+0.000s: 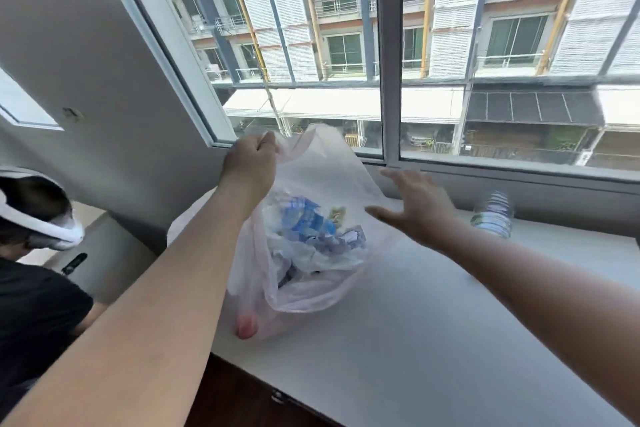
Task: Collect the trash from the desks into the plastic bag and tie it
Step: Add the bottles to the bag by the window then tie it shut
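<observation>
A thin translucent plastic bag (322, 180) rests on the white desk (433, 340) under the window. It holds crumpled blue and white wrappers and something red near its bottom. My left hand (251, 159) is shut on the bag's top left edge, holding it up. To the right of the bag, my right hand (419, 206) hovers with fingers spread and nothing in it. A clear plastic water bottle (493, 217), blurred, stands on the desk by the window sill, to the right of my right hand.
A large window (391, 55) runs along the far side of the desk. Another person in a black shirt with a white headset (38, 215) sits at lower left. A grey wall (97, 80) rises on the left. The desk's front edge drops to a dark floor.
</observation>
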